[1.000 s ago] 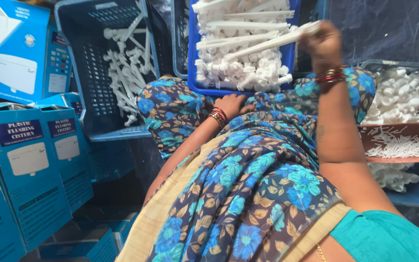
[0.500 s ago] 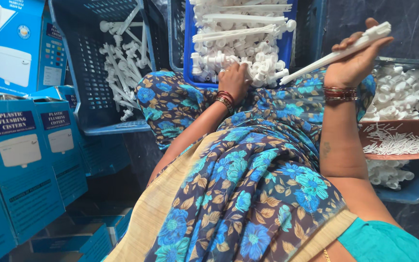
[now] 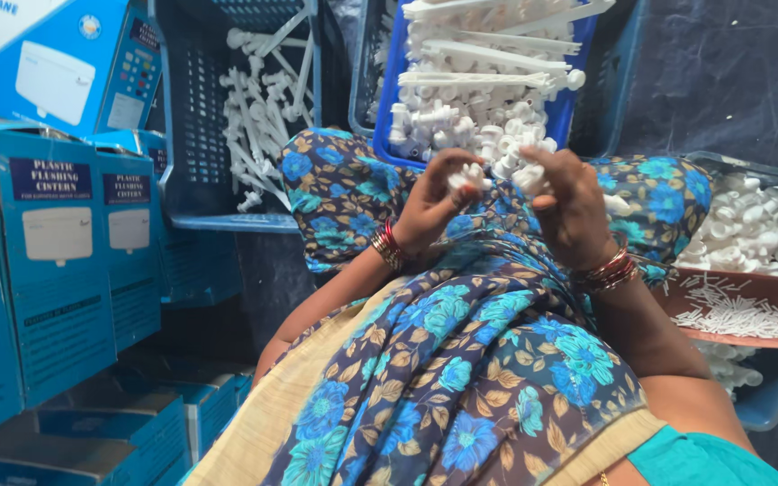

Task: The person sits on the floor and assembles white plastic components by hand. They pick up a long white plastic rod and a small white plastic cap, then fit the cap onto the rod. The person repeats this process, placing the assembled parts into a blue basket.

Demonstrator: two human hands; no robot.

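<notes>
Leftmost, blue cartons [image 3: 42, 261] stand stacked beside a dark crate [image 3: 227, 117] of white rods. Over the flowered lap [image 3: 461, 360], the left hand [image 3: 429, 202] pinches a small white fitting [image 3: 470, 175] shut in its fingertips; the right hand [image 3: 574, 207] grips another white piece [image 3: 529, 175] just beside it. Both hover at the near edge of the blue crate [image 3: 569, 117]. A brown tray [image 3: 740, 310] sits right.
</notes>
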